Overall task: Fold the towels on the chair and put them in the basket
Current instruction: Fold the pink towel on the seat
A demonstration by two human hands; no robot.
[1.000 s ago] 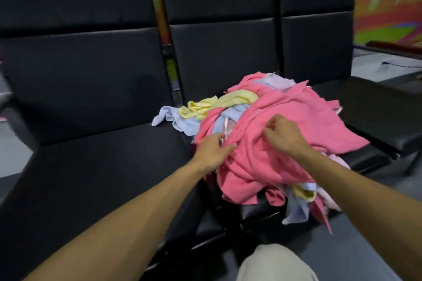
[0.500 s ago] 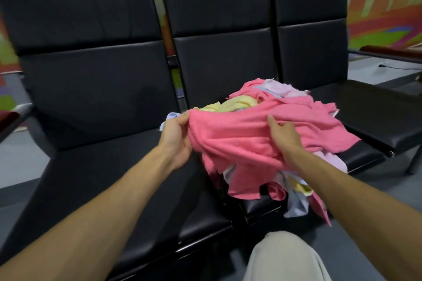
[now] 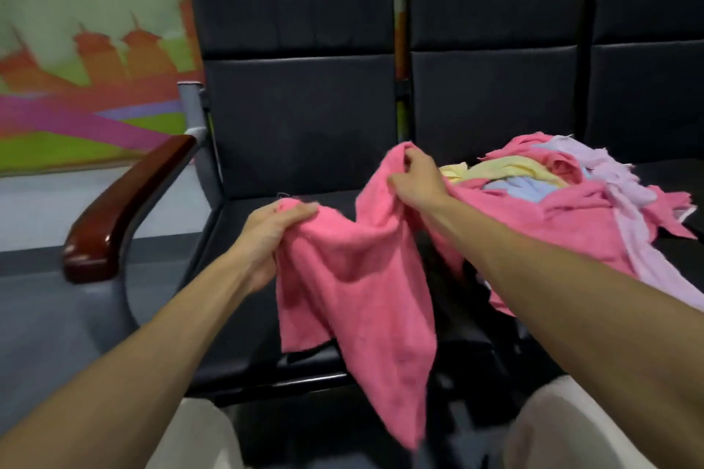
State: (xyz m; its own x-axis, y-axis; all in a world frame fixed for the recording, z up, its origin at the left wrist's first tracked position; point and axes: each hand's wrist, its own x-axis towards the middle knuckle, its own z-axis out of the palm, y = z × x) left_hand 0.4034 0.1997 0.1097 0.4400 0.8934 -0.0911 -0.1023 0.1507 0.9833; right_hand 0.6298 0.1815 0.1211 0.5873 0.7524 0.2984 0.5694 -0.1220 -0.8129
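A pink towel (image 3: 365,278) hangs between my two hands over the seat of the left black chair (image 3: 244,240). My left hand (image 3: 272,228) grips its left edge. Higher and to the right, my right hand (image 3: 415,175) pinches a bunched upper corner. The towel's lower part droops past the seat's front edge. A heap of towels (image 3: 552,187), pink, yellow, light blue and lilac, lies on the middle chair to the right. No basket is in view.
Three black padded chairs stand in a row against a painted wall. A dark wooden armrest (image 3: 125,198) juts out at the left end. My knees in light trousers (image 3: 564,426) show at the bottom. Grey floor lies to the left.
The pink towel has come off the heap and moved left over the left chair's seat. My hands have spread along it, and my view has swung left.
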